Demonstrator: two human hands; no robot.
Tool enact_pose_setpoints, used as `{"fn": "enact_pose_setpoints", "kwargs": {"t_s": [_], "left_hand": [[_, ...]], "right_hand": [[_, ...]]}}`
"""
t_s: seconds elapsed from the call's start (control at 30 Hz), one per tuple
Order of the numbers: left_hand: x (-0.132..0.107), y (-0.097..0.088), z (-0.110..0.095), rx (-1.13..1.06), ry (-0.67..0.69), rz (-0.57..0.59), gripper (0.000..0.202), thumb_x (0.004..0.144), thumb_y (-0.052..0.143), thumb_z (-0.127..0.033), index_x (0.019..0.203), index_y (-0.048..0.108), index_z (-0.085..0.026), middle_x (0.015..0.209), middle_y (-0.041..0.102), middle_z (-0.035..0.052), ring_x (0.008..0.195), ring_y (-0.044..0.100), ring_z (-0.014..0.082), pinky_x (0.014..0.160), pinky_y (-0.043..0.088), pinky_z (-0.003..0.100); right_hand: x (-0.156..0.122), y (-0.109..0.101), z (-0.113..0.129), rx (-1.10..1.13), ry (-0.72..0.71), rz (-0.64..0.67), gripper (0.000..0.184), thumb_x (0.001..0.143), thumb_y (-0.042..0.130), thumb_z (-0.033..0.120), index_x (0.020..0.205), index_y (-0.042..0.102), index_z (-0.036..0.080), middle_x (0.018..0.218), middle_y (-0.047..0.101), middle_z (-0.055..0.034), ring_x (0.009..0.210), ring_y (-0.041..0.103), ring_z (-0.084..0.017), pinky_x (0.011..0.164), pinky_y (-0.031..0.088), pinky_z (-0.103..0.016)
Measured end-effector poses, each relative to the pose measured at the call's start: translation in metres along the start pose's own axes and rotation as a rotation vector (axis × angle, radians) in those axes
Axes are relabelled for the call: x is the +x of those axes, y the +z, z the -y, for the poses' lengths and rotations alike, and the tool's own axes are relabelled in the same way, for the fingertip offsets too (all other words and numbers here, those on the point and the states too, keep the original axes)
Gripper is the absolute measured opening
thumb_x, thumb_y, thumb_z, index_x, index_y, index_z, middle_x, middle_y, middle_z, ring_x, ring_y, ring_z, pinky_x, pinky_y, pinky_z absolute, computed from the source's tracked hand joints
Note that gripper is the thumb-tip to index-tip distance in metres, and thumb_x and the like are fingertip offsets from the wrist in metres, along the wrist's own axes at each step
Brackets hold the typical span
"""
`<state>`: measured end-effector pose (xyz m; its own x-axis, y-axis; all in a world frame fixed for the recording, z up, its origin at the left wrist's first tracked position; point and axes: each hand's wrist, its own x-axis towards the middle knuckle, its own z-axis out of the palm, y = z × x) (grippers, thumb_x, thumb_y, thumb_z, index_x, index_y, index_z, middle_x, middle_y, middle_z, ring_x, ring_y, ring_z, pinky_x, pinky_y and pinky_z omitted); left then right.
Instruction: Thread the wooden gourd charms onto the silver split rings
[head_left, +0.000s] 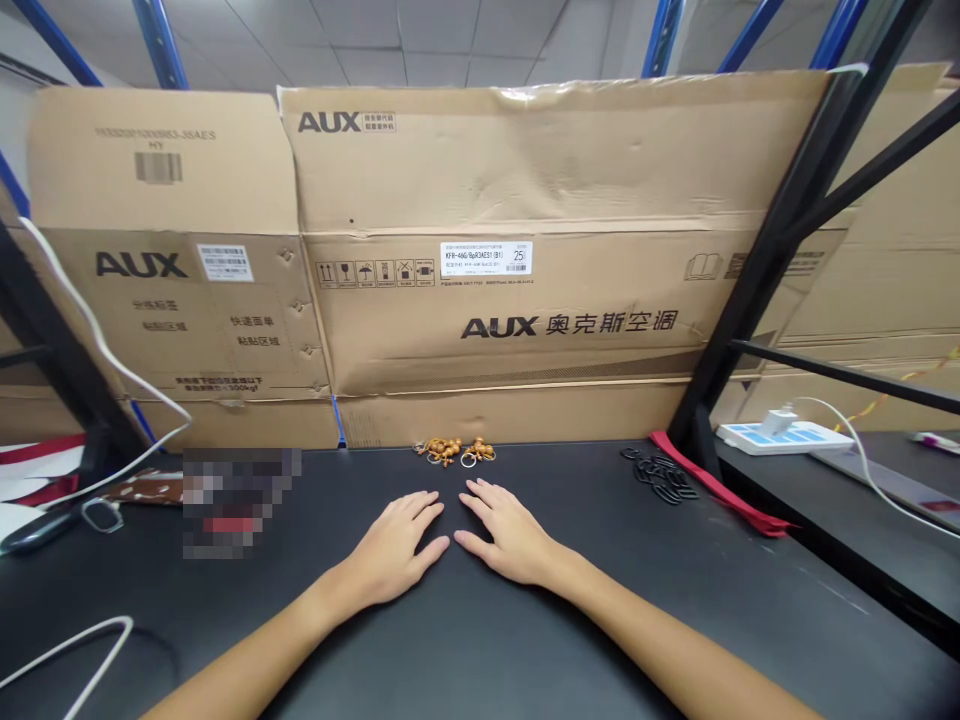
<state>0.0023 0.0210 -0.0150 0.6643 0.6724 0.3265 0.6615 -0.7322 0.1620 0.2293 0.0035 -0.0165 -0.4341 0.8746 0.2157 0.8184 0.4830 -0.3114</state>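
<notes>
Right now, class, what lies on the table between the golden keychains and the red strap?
In the head view, a cluster of black loops lies there, nearer the red strap than the golden keychains.

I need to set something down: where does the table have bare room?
Between the forearms, and between the right hand and the black rings. Crowded: the left end, with cables, and beyond the hands, where keyrings lie by the cardboard.
</notes>
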Motion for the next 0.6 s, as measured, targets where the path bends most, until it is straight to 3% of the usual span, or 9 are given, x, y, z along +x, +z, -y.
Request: {"fn": "enact_pose_setpoints", "kwargs": {"t_s": [0.6], "left_hand": [[-0.0002,-0.0008,-0.0006,-0.005,0.0,0.003,0.045,0.094,0.042,-0.045,0.13,0.051,-0.02,0.139,0.048,0.0096,0.128,0.043,0.0268,0.107,0.036,0.045]], "right_hand": [[0.0001,0.0003,0.0001,0.001,-0.002,-0.008,0.062,0.091,0.04,0.056,0.138,0.044,0.015,0.147,0.034,-0.0138,0.138,0.026,-0.029,0.112,0.023,-0.046]]}}
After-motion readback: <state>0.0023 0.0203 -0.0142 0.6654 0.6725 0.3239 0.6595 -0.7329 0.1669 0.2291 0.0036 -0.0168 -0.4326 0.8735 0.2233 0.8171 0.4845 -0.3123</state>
